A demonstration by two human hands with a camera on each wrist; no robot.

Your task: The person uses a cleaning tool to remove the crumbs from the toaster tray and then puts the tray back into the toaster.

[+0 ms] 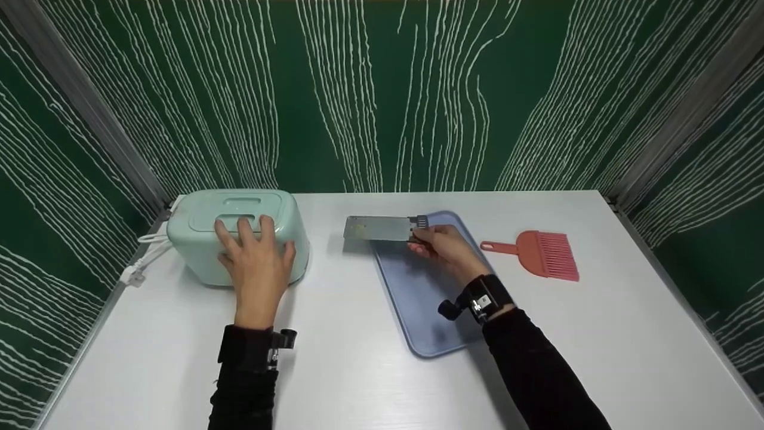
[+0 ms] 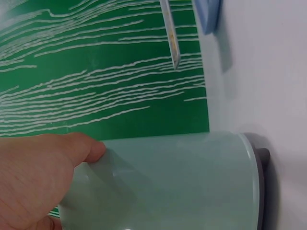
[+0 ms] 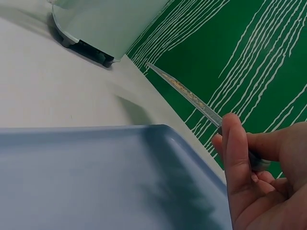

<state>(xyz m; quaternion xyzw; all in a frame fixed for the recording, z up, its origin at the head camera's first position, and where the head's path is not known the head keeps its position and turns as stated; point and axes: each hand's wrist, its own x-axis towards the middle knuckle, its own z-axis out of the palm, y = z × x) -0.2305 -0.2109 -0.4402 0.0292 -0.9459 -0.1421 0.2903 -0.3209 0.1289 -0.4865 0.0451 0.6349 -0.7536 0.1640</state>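
A mint-green toaster (image 1: 203, 254) stands at the table's left, with slots in its top. My left hand (image 1: 258, 269) holds it from the front, fingers spread over the upper edge near a slot. In the left wrist view, the thumb (image 2: 88, 147) lies against the toaster's body. My right hand (image 1: 444, 248) pinches the dark end of a flat metal crumb tray (image 1: 379, 229). The crumb tray points left, raised over the far part of a blue tray (image 1: 412, 316). Yellowish crumbs (image 3: 180, 88) lie on its metal surface in the right wrist view.
Right of the blue tray lies a small red dustpan-shaped piece with a bristle-like comb end (image 1: 546, 255). A white cord with a plug (image 1: 132, 275) lies left of the toaster. Green panels with white streaks (image 1: 382, 95) wall the table's back and sides.
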